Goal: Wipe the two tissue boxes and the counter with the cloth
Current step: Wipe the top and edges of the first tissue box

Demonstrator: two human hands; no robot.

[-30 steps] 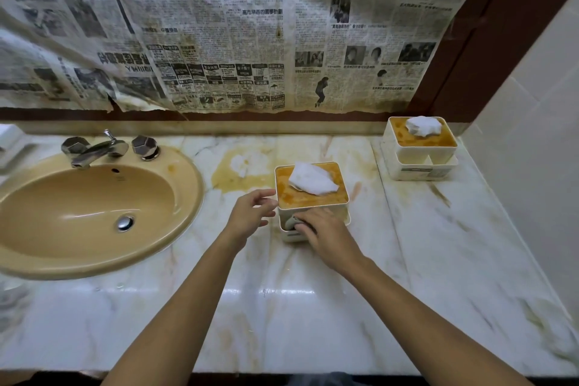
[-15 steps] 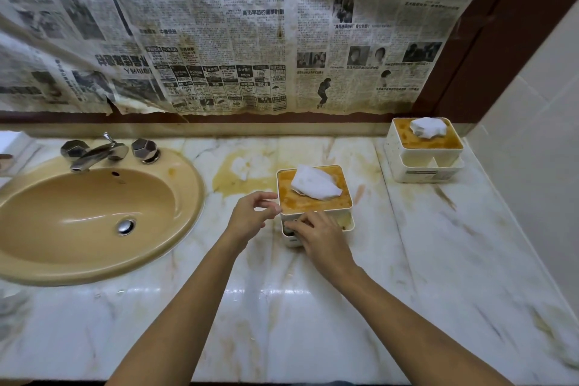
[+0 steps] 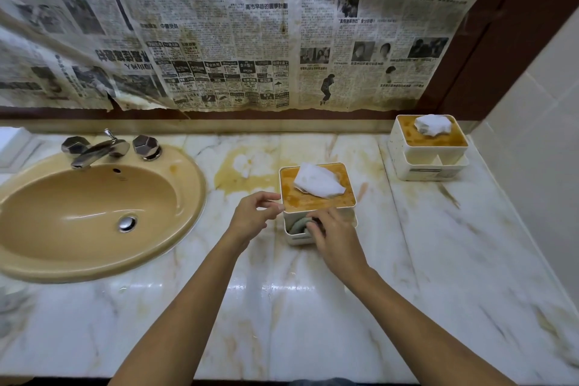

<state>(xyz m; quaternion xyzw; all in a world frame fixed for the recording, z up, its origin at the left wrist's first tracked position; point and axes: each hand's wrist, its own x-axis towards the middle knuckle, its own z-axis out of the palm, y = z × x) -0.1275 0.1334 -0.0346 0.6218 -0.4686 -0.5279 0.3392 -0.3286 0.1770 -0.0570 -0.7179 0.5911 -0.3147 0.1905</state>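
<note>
A white tissue box [image 3: 316, 194] with an orange-stained lid and a white tissue sticking out stands mid-counter. My left hand [image 3: 252, 218] holds its left top corner with thumb and fingertips. My right hand [image 3: 333, 236] presses a small grey-green cloth [image 3: 299, 225] against the box's front face, fingers curled round the cloth. A second white tissue box [image 3: 427, 147] of the same kind stands at the back right corner. The marble counter [image 3: 282, 307] shows an orange-yellow stain [image 3: 238, 175] just left of the near box.
A tan oval sink [image 3: 91, 213] with a chrome tap [image 3: 100, 149] fills the left side. Stained newspaper [image 3: 235, 34] covers the wall behind. A tiled side wall [image 3: 539, 141] bounds the counter on the right. The counter's front edge runs along the bottom.
My right hand with the cloth has shifted slightly left and up along the box's front. My left hand has stayed at the box's left corner.
</note>
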